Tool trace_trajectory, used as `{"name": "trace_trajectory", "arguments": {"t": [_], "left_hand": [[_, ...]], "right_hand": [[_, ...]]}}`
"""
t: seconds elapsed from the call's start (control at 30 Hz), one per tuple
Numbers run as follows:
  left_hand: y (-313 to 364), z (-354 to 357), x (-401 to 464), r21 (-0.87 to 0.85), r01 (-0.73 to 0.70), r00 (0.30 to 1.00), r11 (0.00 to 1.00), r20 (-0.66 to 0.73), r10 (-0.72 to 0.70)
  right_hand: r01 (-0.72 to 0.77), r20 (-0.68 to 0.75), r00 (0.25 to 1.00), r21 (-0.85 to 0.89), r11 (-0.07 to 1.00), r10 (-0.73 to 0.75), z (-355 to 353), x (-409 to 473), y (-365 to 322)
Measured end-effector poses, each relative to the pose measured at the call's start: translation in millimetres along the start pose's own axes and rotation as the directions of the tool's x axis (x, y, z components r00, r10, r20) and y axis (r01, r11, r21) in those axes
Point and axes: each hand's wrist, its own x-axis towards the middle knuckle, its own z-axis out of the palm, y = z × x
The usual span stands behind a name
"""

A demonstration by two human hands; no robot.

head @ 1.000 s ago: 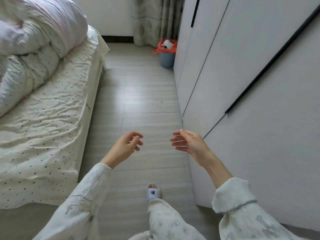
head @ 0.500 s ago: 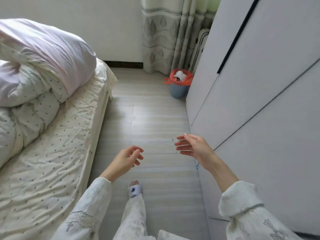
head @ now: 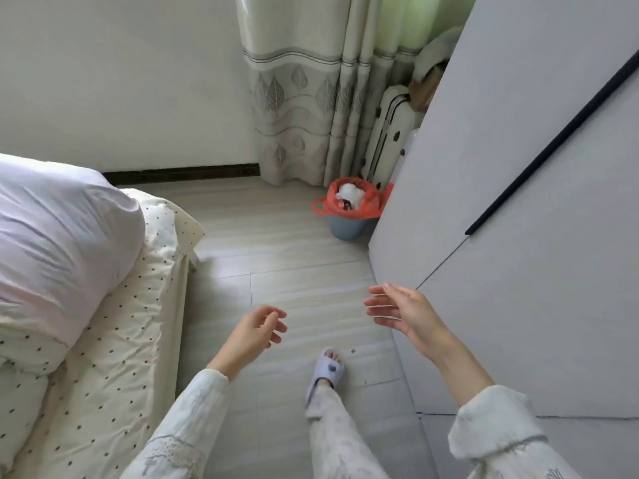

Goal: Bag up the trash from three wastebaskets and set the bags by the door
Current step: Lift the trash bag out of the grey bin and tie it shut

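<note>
A blue wastebasket (head: 346, 227) stands on the floor at the far corner of the wardrobe, below the curtain. It is lined with an orange-red plastic bag (head: 366, 205) that holds white crumpled trash (head: 350, 193); one bag handle hangs out on the left. My left hand (head: 256, 331) is held out over the floor, fingers loosely curled and holding nothing. My right hand (head: 404, 314) is beside the wardrobe front, palm turned inward, fingers apart and holding nothing. Both hands are well short of the wastebasket.
A bed (head: 103, 357) with a dotted sheet and a rolled quilt (head: 52, 243) fills the left. A grey wardrobe (head: 518, 236) runs along the right. A pale suitcase (head: 389, 133) stands behind the wastebasket by the curtain (head: 304, 98). My slippered foot (head: 328, 369) is on the wood floor.
I have walked down the aisle between bed and wardrobe, so the wastebasket is nearer and lower in view. Both hands stay out in front, holding nothing.
</note>
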Motion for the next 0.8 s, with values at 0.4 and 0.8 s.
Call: {"name": "trace_trajectory", "arguments": {"t": [0.4,0.8], "left_hand": [[135,-31,292,-0.031,0.078,0.997,0.996,0.013,-0.077],[184,-48,551,0.039,0.25,0.962,0.968,0.109,-0.252]], "right_hand": [[-0.108,-0.089,0.99,0.009,0.994,0.108,-18,286,-147],[-0.245,-0.235,0.941,0.034,0.969,0.246,-33,539,-206]]}}
